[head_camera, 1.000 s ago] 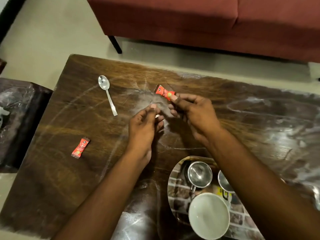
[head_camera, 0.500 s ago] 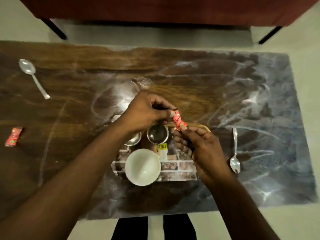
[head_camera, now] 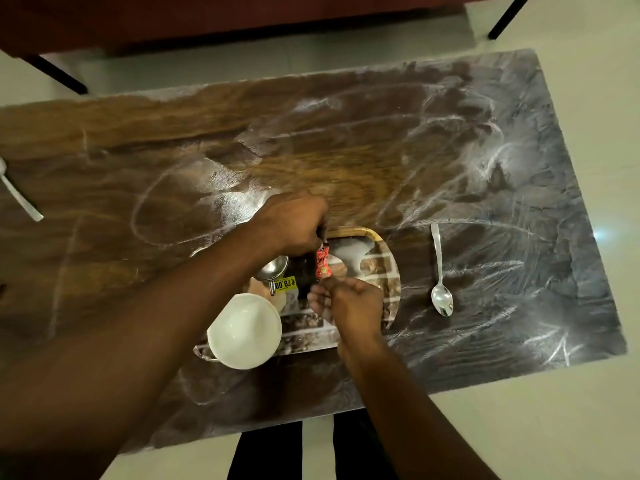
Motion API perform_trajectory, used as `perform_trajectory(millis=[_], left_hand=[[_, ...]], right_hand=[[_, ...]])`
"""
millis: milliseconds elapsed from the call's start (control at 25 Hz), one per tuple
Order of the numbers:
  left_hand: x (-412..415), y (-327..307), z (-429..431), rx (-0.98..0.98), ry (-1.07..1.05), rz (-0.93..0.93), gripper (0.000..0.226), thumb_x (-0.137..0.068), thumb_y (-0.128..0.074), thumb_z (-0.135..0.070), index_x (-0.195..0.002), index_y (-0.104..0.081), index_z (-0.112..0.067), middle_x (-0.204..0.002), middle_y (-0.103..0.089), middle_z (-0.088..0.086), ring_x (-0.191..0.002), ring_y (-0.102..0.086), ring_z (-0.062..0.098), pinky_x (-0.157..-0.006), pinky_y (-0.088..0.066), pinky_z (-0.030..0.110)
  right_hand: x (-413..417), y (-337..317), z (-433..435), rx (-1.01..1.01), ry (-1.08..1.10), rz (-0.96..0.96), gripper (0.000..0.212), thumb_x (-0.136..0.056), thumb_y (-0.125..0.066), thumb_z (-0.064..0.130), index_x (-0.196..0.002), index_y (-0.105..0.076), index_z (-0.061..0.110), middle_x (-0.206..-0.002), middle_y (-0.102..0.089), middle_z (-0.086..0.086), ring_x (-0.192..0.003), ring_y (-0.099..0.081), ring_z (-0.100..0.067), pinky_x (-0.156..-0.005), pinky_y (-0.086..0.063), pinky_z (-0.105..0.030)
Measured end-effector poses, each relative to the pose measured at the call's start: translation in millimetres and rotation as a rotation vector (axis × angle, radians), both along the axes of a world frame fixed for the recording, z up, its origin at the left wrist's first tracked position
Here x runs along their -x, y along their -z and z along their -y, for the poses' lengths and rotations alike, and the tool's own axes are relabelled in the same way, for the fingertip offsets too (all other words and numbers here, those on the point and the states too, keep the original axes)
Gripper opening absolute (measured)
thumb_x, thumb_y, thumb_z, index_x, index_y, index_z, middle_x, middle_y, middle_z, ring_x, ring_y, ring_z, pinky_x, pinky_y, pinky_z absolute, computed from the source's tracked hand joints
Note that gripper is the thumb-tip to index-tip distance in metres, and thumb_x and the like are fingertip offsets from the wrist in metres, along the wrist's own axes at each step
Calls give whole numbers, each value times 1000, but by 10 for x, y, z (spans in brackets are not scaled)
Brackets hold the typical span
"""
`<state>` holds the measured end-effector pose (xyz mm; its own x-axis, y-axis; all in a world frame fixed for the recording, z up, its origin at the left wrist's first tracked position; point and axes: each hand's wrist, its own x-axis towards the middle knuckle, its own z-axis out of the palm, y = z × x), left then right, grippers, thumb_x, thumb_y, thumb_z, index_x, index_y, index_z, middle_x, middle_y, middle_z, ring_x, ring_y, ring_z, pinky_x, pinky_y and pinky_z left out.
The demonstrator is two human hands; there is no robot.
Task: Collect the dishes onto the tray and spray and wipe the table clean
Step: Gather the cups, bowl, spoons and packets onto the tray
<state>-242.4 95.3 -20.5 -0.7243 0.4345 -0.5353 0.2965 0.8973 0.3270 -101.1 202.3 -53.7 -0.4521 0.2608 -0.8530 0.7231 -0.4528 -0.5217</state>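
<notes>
Right hand (head_camera: 349,303) fingertips pinch lower end of red sachet (head_camera: 322,264); left hand (head_camera: 294,223) fingers curl on upper end, tips hidden under knuckles. Sachet upright over tray (head_camera: 393,271). Left forearm covers part of steel cup (head_camera: 274,267); white bowl (head_camera: 244,330) on tray. Spoon (head_camera: 440,271) on table (head_camera: 346,150) right of tray; second spoon (head_camera: 19,199) cut off at left edge

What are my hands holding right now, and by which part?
A red sachet: the left hand pinches its far end, the right hand its near end.
</notes>
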Motion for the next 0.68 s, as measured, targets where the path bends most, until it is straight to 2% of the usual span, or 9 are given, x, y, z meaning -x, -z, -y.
perform_trajectory(millis=[120,240,400,560,680], left_hand=[[-32,32,8,7,-12,-43,19,-81,-77,-21,-97,-82,-27,-103,-79,1,-100,-73,27,-71,-38,27],[-74,51,17,13,-21,-95,20,-80,-75,-22,-98,-81,-25,-104,-77,5,-98,-72,31,-72,-37,28],[-82,77,58,16,-46,-107,16,-78,-75,-20,-94,-77,-24,-101,-74,8,-96,-71,33,-71,-36,29],[-93,69,47,11,-41,-119,15,-79,-74,-19,-93,-76,-23,-101,-75,8,-95,-71,33,-70,-37,30],[-67,74,94,-15,-80,-112,14,-80,-73,-16,-92,-77,-21,-101,-76,8,-95,-72,33,-71,-45,30]], right_hand=[[44,22,25,-33,4,27,9,-97,-67,-5,-88,-72,-5,-81,-78,-23,-68,-76,-28,-59,-65,-32],[95,52,21,-30,13,45,7,-96,-67,-6,-95,-72,-11,-81,-78,-24,-64,-77,-27,-54,-62,-30],[102,54,37,-34,-16,61,11,-97,-70,0,-94,-73,-10,-81,-78,-24,-63,-77,-27,-53,-61,-28],[73,61,70,-44,12,55,14,-96,-72,4,-96,-73,-10,-84,-79,-24,-73,-80,-33,-56,-63,-30],[58,36,103,-52,32,45,15,-98,-69,4,-100,-71,-11,-85,-79,-24,-78,-80,-37,-57,-63,-31]])
